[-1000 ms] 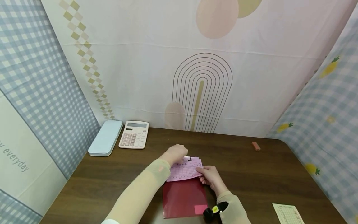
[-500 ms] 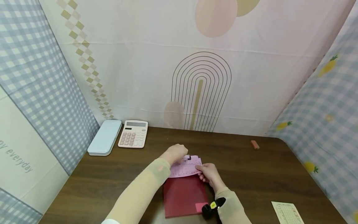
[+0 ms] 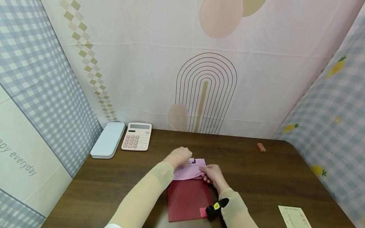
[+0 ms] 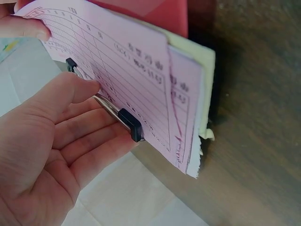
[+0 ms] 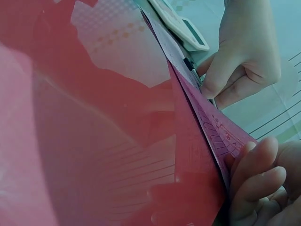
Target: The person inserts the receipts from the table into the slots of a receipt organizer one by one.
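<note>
My left hand (image 3: 180,156) is at the far end of a stack of pink printed forms (image 3: 186,172). In the left wrist view its thumb presses at a metal clip (image 4: 110,108) with black ends, fingers curled behind. With thumb and fingers my right hand (image 3: 213,174) pinches the right edge of the forms. Their near edge lifts and bends in the right wrist view. Under the forms lies a dark red folder (image 3: 188,199), with a pink sticky tab (image 3: 203,212) at its near right corner. Pale yellow and white sheets (image 4: 207,80) show beneath the pink ones.
A light blue case (image 3: 108,139) and a calculator (image 3: 137,136) lie at the back left of the brown table (image 3: 242,155). A small reddish-brown block (image 3: 261,147) is at the back right. A pale printed slip (image 3: 295,217) lies at the front right.
The near edge of the pink forms has shifted away from the person, and my right hand has moved slightly the same way with it. My left hand stays at the clip.
</note>
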`<action>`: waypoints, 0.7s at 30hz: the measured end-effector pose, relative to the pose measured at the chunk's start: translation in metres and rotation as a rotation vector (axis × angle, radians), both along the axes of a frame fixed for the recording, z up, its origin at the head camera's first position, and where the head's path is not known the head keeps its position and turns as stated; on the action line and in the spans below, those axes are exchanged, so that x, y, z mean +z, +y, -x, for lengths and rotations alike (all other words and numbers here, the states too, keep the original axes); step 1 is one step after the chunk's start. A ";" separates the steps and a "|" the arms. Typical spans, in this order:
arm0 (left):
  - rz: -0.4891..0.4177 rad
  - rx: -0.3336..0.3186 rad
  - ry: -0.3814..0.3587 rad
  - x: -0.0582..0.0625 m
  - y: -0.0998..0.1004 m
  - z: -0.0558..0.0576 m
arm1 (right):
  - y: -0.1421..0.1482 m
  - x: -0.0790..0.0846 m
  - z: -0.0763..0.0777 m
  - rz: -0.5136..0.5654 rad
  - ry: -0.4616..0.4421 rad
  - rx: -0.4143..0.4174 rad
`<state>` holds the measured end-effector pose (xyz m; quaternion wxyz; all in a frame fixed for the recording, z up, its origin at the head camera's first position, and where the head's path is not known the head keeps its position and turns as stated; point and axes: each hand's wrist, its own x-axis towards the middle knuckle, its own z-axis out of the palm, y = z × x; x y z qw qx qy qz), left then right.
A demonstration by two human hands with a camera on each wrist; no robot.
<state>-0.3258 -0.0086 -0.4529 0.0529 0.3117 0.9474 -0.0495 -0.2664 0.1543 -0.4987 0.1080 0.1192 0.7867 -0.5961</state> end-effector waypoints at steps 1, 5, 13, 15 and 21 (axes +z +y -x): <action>0.000 0.000 0.000 0.000 0.000 0.000 | 0.000 -0.001 0.000 0.000 0.000 -0.004; -0.007 -0.005 0.004 0.001 0.000 -0.001 | -0.001 -0.003 0.002 0.004 0.002 -0.017; -0.006 -0.013 0.016 0.002 0.000 -0.002 | 0.001 -0.003 0.000 0.005 0.008 -0.024; -0.008 -0.008 0.013 0.002 -0.001 -0.002 | 0.002 -0.002 -0.001 0.005 0.006 -0.023; -0.006 0.005 0.018 0.001 -0.001 -0.001 | 0.007 0.002 -0.004 0.019 0.018 -0.027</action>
